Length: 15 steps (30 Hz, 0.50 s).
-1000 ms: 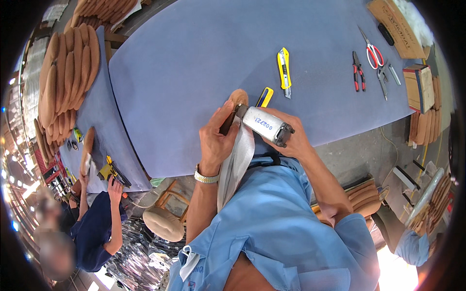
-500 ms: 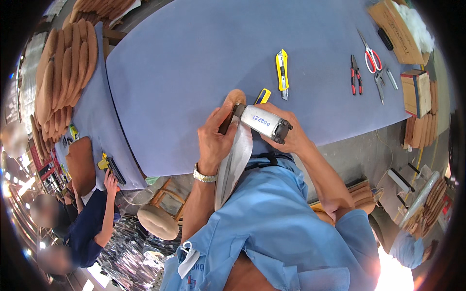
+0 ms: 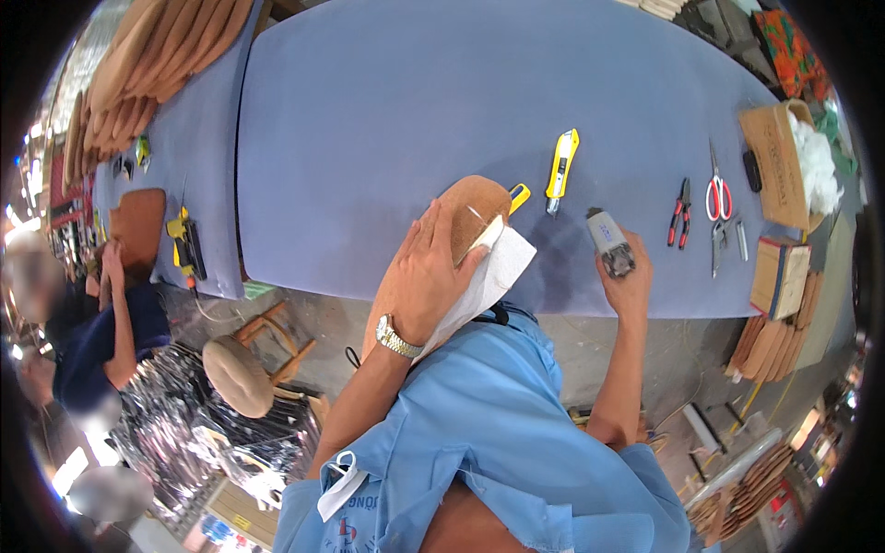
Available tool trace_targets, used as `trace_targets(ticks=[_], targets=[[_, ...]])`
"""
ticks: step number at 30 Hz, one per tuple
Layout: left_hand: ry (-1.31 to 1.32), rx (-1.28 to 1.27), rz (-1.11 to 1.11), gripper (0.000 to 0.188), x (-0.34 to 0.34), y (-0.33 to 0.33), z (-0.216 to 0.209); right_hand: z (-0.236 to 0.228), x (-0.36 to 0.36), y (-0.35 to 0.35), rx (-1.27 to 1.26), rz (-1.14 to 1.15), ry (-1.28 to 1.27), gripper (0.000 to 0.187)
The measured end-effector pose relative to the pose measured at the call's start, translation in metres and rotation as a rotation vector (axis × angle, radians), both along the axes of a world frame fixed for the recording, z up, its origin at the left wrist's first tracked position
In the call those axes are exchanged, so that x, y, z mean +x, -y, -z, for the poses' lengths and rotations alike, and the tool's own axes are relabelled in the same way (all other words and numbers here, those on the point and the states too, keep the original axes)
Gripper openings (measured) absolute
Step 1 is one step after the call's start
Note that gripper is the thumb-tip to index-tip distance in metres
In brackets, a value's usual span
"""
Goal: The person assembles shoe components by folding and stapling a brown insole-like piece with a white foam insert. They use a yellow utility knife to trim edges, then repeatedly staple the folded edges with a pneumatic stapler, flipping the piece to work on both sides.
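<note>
My left hand (image 3: 426, 286) lies with its fingers stretched over a long, rounded brown upholstered pad (image 3: 477, 207). Its thumb rests at the pad's opened edge, where a pale strip of padding (image 3: 489, 237) shows. A loose flap of white lining cloth (image 3: 510, 263) hangs off that edge towards my body. To the right, apart from the pad, my right hand (image 3: 631, 284) grips a grey staple gun (image 3: 606, 230) above the table's near edge. Just beyond the pad's tip lies a partly hidden yellow cutter (image 3: 520, 195), and a second yellow utility knife (image 3: 562, 170) is farther right.
On the blue-grey table (image 3: 387, 101) lie red-handled pliers (image 3: 679, 214), scissors (image 3: 717, 195) and a cardboard box (image 3: 776, 161) of white stuffing. Brown pads (image 3: 175, 46) are stacked at far left. A co-worker (image 3: 111, 313) sits left, near a stool (image 3: 238, 375).
My right hand has drawn the staple gun away from the pad to the right. My left hand has gone from gripping the pad's end to lying over it, and more of the pad shows.
</note>
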<state>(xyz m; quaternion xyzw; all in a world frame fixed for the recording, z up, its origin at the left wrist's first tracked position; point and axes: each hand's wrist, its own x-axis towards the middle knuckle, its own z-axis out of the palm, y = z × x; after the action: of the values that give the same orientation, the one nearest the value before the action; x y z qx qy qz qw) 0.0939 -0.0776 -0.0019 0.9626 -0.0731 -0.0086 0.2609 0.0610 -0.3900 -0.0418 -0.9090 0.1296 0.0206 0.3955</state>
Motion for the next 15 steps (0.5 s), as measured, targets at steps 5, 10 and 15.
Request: trace_targets(ticks=[5, 10, 15], targets=[[-0.028, 0.045, 0.08, 0.061, -0.008, 0.014, 0.005, 0.065, 0.002, 0.043, -0.412, -0.104, 0.029, 0.052], [0.056, 0.164, 0.179, 0.053, -0.005, 0.024, 0.017, 0.022, 0.049, -0.004, 0.299, -0.095, -0.089, 0.046], [0.033, 0.056, 0.208, 0.053, -0.017, 0.023, 0.021, 0.003, 0.084, -0.101, 0.54, -0.229, -0.22, 0.051]])
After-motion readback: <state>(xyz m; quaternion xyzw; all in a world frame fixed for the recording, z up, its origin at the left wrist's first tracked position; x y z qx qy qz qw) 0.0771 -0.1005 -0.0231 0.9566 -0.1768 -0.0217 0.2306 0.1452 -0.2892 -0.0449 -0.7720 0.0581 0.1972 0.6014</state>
